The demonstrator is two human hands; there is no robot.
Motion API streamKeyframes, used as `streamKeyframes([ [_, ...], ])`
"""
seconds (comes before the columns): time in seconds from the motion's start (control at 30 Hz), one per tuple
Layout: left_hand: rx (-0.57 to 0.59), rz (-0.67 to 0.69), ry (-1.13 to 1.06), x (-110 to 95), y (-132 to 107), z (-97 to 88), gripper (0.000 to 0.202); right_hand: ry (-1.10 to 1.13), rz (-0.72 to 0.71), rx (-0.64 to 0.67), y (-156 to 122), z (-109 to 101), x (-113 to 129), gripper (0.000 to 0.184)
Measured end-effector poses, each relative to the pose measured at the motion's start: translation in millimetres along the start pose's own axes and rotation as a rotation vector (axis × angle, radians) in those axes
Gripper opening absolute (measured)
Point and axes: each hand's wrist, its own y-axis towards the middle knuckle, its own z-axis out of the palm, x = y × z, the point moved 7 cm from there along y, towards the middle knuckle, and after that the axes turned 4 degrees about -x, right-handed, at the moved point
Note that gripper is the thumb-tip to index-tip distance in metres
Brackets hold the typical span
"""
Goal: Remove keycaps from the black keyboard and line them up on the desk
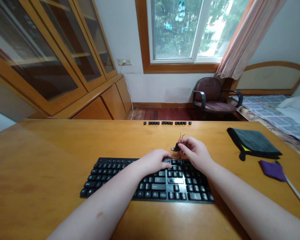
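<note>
A black keyboard (130, 178) lies on the wooden desk (52, 150) in front of me. My left hand (153, 161) rests palm down on its upper middle keys, fingers curled toward the top row. Just above the keyboard's top edge, my right hand (196, 153) pinches a small black binder clip (177, 146) whose wire handles stick upward. A row of loose black keycaps (167, 123) is lined up along the desk's far edge.
A folded dark cloth (255, 142) lies at the right of the desk. Nearer me is a purple cloth (272, 169) with a thin pale stick (296, 190). Beyond the desk stand a brown armchair (211, 95), a bed (272, 106) and wooden cabinets (65, 66).
</note>
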Motion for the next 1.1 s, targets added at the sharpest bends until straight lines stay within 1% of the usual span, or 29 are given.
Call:
streamKeyframes([
  [0.07,0.007,0.0,0.021,-3.3,-2.9,-3.7,0.035,0.003,0.009,0.017,-0.8,2.6,-0.9,0.02],
  [0.17,0.004,-0.014,0.142,-17.2,-11.0,-9.2,0.028,-0.042,0.005,0.055,-2.5,7.9,-2.6,0.018],
  [0.27,-0.048,-0.173,0.372,-25.6,-20.3,-14.6,0.022,-0.16,-0.096,0.069,-6.0,9.7,4.5,0.015],
  [0.3,-0.08,-0.197,0.411,-28.7,-22.2,-15.5,0.023,-0.189,-0.139,0.061,-7.4,8.7,8.2,0.014],
  [0.33,-0.123,-0.192,0.418,-32.1,-22.7,-15.9,0.025,-0.205,-0.176,0.043,-8.6,6.8,11.9,0.014],
  [0.4,-0.196,-0.135,0.363,-35.4,-20.6,-13.3,0.027,-0.223,-0.222,0.002,-10.1,2.2,17.0,0.014],
  [0.47,-0.25,-0.086,0.292,-31.8,-16.3,-9.4,0.031,-0.249,-0.243,-0.018,-9.9,-0.3,18.8,0.013],
  [0.57,-0.295,-0.058,0.245,-22.4,-10.2,-4.3,0.033,-0.312,-0.257,0.013,-8.4,2.7,17.5,0.011],
  [0.67,-0.304,-0.032,0.237,-19.8,-8.0,-1.7,0.031,-0.318,-0.234,0.031,-7.3,5.5,13.7,0.011],
  [0.9,-0.322,-0.037,0.168,-17.1,-8.2,-3.3,0.035,-0.206,-0.15,-0.009,-8.7,1.6,7.0,0.016],
  [1.03,-0.324,-0.043,0.146,-14.6,-7.4,-2.5,0.035,-0.092,-0.08,-0.05,-7.1,-4.3,2.4,0.021],
  [1.1,-0.327,-0.039,0.136,-14.3,-7.3,-2.3,0.035,-0.068,-0.067,-0.028,-6.3,-3.5,1.5,0.021],
])
